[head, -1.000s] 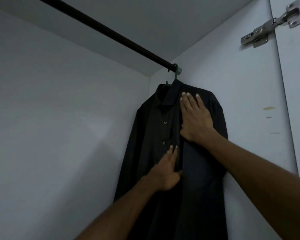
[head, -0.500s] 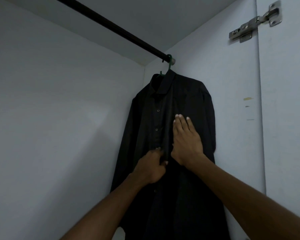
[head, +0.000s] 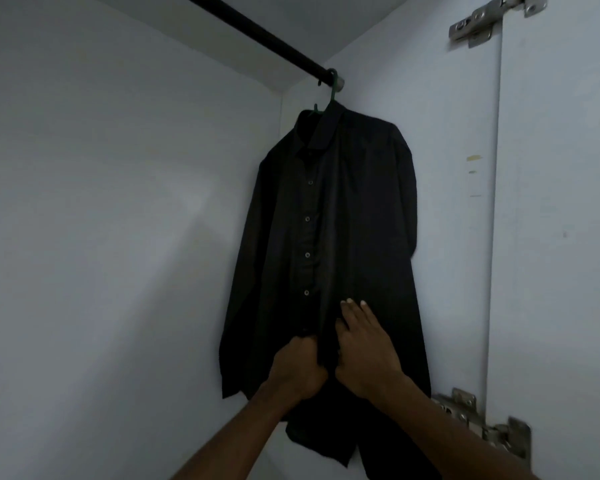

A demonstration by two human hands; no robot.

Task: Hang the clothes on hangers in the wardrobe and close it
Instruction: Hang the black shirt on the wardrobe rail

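Observation:
A black button-up shirt (head: 357, 209) hangs on a green hanger (head: 330, 95) at the right end of the dark wardrobe rail (head: 257, 32), close to the right side wall. My left hand (head: 298, 367) has its fingers curled on the shirt's front placket, low down. My right hand (head: 362, 348) lies on the shirt's right front panel beside it, with its upper fingers straight on the cloth and its thumb side touching the placket.
White wardrobe walls surround the shirt. The open door (head: 561, 202) stands at the right, held by an upper metal hinge (head: 482, 20) and a lower hinge (head: 471, 414). No other garment hangs on the rail.
Both hands have slid down the shirt front from chest height to the lower placket. My left hand went from flat on the cloth to curled on the placket. The view has tilted downward.

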